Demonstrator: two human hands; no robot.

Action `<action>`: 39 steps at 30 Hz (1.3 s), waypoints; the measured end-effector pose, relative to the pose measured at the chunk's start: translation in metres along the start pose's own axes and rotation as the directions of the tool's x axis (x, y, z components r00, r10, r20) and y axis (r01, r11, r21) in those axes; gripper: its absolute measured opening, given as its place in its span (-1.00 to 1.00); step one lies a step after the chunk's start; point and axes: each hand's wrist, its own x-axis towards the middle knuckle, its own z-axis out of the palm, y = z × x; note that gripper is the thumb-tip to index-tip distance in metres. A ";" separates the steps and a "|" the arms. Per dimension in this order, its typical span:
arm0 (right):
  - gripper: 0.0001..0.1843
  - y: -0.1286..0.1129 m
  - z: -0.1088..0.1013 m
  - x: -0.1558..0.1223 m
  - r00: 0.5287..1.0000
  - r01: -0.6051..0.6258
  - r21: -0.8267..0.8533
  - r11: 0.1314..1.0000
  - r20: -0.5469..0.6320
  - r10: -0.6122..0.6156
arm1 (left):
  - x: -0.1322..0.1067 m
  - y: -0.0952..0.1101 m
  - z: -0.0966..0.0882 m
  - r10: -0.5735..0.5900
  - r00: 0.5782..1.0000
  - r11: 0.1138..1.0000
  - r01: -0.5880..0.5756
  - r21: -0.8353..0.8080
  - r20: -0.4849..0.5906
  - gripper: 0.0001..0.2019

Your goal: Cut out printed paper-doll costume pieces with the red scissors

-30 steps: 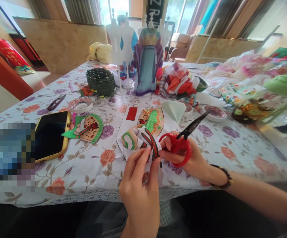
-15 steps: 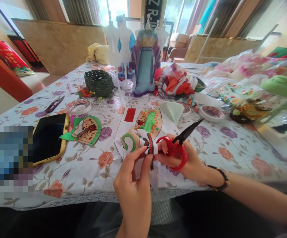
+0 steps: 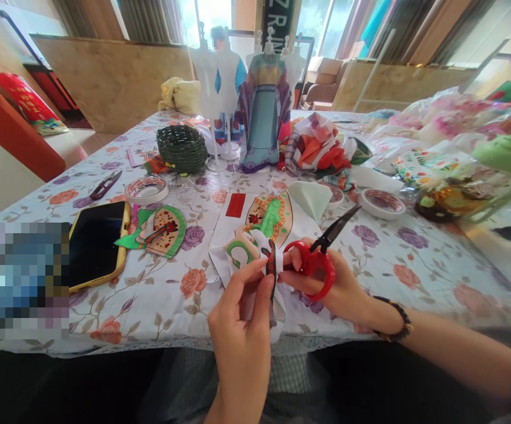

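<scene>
Left hand (image 3: 242, 315) pinches the printed cut-out (image 3: 255, 247) above the near edge of the bench (image 3: 158, 306), just beside the right hand (image 3: 335, 288), which grips red-handled scissors (image 3: 315, 265) whose blades point up-right, away from the cut-out.

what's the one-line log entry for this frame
left hand: pinches printed sheet | right hand: holds red scissors, blades pointing away, also touches sheet | table: phone
</scene>
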 end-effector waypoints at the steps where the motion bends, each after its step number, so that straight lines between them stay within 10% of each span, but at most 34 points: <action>1: -0.74 0.000 0.000 0.000 1.000 -0.001 0.002 1.000 -0.003 0.001 | 0.001 0.000 0.000 0.005 1.000 1.000 -0.005 0.006 0.008 -0.84; 29: -0.66 0.004 -0.003 0.007 0.994 -0.043 -0.039 0.998 -0.103 0.039 | 0.018 -0.003 -0.006 0.104 0.972 0.973 -0.144 0.182 0.212 -0.82; 39: -0.73 0.002 -0.002 0.007 0.996 -0.020 -0.067 0.998 -0.086 0.014 | 0.016 -0.003 -0.002 0.038 0.999 0.985 -0.037 0.166 -0.001 -0.83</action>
